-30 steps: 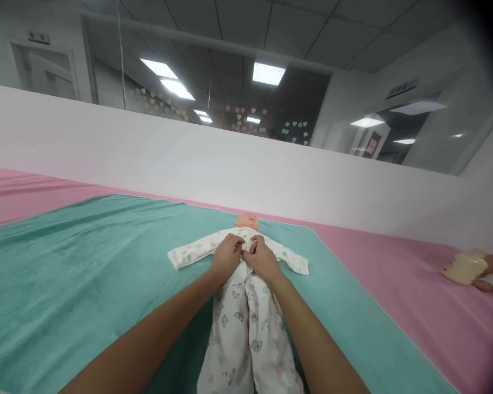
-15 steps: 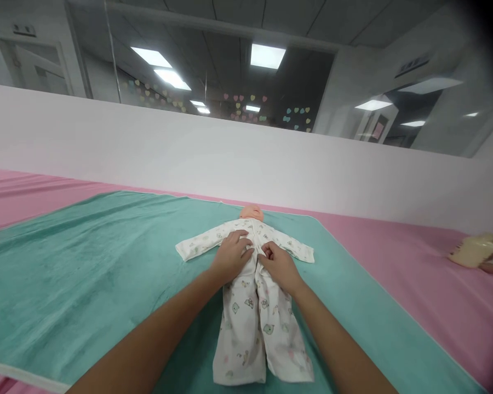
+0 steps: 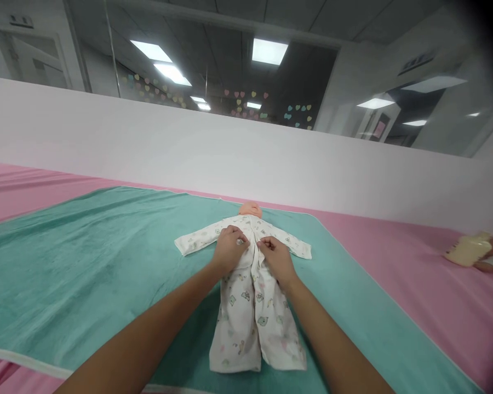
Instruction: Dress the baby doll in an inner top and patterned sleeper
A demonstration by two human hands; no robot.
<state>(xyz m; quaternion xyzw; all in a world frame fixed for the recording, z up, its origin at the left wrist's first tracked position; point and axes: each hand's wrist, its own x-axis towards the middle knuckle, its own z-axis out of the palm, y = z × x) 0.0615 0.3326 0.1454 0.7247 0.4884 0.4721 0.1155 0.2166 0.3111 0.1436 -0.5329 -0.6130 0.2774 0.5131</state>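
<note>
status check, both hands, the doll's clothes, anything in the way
Left hand and right hand at front of printed clothes, exact grip unclear. Clothes on doll, sleeves spread, on green cloth. Nothing seen blocking the hands.

A green blanket (image 3: 107, 262) lies on a pink sheet (image 3: 402, 251). A doll (image 3: 250, 209) in white clothes (image 3: 237, 312) lies on the blanket with its sleeves out wide. A pale yellow thing (image 3: 468, 249) sits on the sheet, far to the right.
</note>
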